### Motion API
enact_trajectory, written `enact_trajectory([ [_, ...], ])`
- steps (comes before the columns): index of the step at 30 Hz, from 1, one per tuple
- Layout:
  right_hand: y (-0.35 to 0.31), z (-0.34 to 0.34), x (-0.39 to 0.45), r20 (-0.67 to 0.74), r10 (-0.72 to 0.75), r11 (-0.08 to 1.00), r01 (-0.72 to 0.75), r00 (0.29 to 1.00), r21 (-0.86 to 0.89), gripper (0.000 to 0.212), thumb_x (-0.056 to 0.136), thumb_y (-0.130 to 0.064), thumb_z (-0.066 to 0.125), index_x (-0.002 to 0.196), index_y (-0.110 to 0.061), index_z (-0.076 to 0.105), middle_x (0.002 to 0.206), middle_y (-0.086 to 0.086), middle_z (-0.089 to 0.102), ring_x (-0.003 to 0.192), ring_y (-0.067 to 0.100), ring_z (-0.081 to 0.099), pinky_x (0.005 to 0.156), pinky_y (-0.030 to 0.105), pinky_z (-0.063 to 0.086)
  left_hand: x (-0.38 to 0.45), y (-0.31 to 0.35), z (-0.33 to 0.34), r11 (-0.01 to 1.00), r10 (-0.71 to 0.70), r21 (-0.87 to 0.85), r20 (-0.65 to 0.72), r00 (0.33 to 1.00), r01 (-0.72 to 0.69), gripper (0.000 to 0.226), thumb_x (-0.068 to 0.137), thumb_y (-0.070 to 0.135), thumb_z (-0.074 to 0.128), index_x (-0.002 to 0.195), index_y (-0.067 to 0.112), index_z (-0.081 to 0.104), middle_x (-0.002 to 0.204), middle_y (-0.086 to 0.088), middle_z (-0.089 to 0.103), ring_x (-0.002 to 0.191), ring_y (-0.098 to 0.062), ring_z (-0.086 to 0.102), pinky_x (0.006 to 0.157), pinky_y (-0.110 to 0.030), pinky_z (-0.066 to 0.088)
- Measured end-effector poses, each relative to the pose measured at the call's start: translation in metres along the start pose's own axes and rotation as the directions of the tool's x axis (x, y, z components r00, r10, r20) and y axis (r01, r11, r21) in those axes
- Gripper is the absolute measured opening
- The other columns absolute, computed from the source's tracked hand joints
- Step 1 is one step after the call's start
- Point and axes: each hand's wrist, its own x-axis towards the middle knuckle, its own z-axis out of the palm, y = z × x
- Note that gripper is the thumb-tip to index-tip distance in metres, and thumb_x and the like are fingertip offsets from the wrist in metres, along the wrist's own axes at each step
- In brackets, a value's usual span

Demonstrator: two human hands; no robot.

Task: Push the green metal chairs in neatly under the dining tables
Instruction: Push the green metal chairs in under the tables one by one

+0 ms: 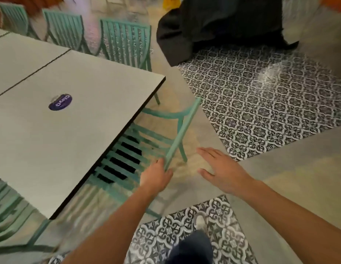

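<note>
patterned floor tiles (185, 229) lie nearest; above them the left hand (156, 176) grips the chair (177, 138) by its top rail to steer it, right hand (219, 168) open, hovering. its seat sits partly under the table (70, 115).

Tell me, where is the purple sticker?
In the head view, the purple sticker sits on the grey tabletop at left-centre, away from the left hand gripping the green chair.
</note>
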Motion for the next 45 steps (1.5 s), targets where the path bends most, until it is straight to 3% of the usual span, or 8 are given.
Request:
enact_trajectory([
  [6, 0.047, -0.047, 0.076, 0.173, -0.14, 0.986, 0.154, 0.975, -0.066, 0.064, 0.098, -0.045, 0.043, 0.152, -0.02, 0.022, 0.157, -0.003, 0.028, 0.144, 0.013, 0.021, 0.115, 0.024, 0.015, 0.014, 0.021, 0.016, 0.953, -0.232, -0.208, -0.025, 0.972, 0.222, 0.035, 0.091, 0.042, 0.045, 0.118, 0.021, 0.042, 0.085, 0.002, 0.061, 0.071, -0.019, 0.062, 0.064, -0.038, 0.058],
  [10, 0.062, -0.055, 0.143, 0.23, -0.275, 0.952, 0.297, 0.934, -0.068, 0.065, 0.096, -0.045, 0.046, 0.152, -0.021, 0.023, 0.156, -0.003, 0.029, 0.143, 0.014, 0.023, 0.115, 0.027, 0.02, 0.028, 0.026, 0.017, 0.93, -0.322, -0.211, -0.073, 0.944, 0.301, 0.058, 0.086, 0.076, 0.027, 0.104, 0.026, 0.049, 0.078, 0.006, 0.059, 0.068, -0.015, 0.059, 0.061, -0.033, 0.054],
  [15, 0.059, -0.035, 0.217, 0.476, -0.452, 0.817, 0.564, 0.754, -0.119, 0.067, 0.097, -0.052, 0.042, 0.153, -0.023, 0.019, 0.159, -0.003, 0.022, 0.147, 0.016, 0.014, 0.118, 0.033, 0.013, 0.041, 0.021, 0.039, 0.838, -0.466, -0.349, -0.058, 0.883, 0.42, 0.077, 0.072, 0.094, 0.016, 0.089, 0.029, 0.054, 0.073, 0.003, 0.062, 0.064, -0.017, 0.061, 0.062, -0.04, 0.057],
  [19, 0.061, -0.026, 0.252, 0.646, -0.464, 0.672, 0.716, 0.607, -0.189, 0.069, 0.096, -0.062, 0.031, 0.151, -0.022, 0.026, 0.152, 0.002, 0.036, 0.141, 0.021, 0.029, 0.113, 0.038, 0.023, 0.034, 0.032, 0.027, 0.739, -0.621, -0.376, -0.055, 0.782, 0.559, 0.078, 0.077, 0.089, 0.012, 0.085, 0.029, 0.061, 0.073, 0.001, 0.064, 0.066, -0.02, 0.061, 0.064, -0.042, 0.056],
  [26, 0.072, -0.01, 0.278, 0.658, -0.568, 0.536, 0.829, 0.495, -0.161, 0.068, 0.087, -0.076, 0.024, 0.122, -0.026, 0.056, 0.11, 0.0, 0.065, 0.102, 0.022, 0.057, 0.083, 0.038, 0.046, 0.038, 0.056, 0.007, 0.667, -0.732, -0.279, -0.073, 0.677, 0.691, 0.058, 0.097, 0.063, 0.019, 0.089, 0.027, 0.064, 0.078, -0.005, 0.066, 0.073, -0.024, 0.063, 0.071, -0.038, 0.054],
  [33, 0.072, -0.014, 0.279, 0.662, -0.572, 0.543, 0.829, 0.483, -0.136, 0.062, 0.087, -0.075, 0.024, 0.11, -0.028, 0.057, 0.09, 0.0, 0.059, 0.085, 0.021, 0.056, 0.074, 0.037, 0.048, 0.042, 0.051, 0.011, 0.656, -0.739, -0.289, -0.053, 0.672, 0.698, 0.061, 0.095, 0.066, 0.015, 0.081, 0.029, 0.061, 0.067, 0.003, 0.059, 0.064, -0.015, 0.059, 0.066, -0.035, 0.054],
  [39, 0.079, -0.013, 0.279, 0.596, -0.634, 0.549, 0.83, 0.494, -0.104, 0.033, 0.088, -0.05, 0.057, 0.106, -0.024, 0.052, 0.104, -0.004, 0.052, 0.095, 0.02, 0.056, 0.067, 0.032, 0.037, 0.026, 0.06, 0.006, 0.765, -0.625, -0.205, -0.006, 0.781, 0.611, 0.04, 0.086, 0.066, 0.05, 0.093, 0.027, 0.052, 0.083, 0.009, 0.055, 0.069, -0.006, 0.052, 0.068, -0.024, 0.051],
  [45, 0.08, -0.001, 0.278, 0.503, -0.629, 0.528, 0.8, 0.593, -0.284, 0.028, 0.09, -0.032, 0.057, 0.114, -0.019, 0.049, 0.111, 0.002, 0.055, 0.097, 0.029, 0.062, 0.067, 0.033, 0.036, 0.037, 0.062, 0.015, 0.651, -0.758, -0.063, -0.106, 0.644, 0.757, 0.019, 0.092, 0.035, 0.057, 0.099, 0.018, 0.062, 0.088, 0.004, 0.058, 0.081, -0.015, 0.055, 0.076, -0.031, 0.053],
])
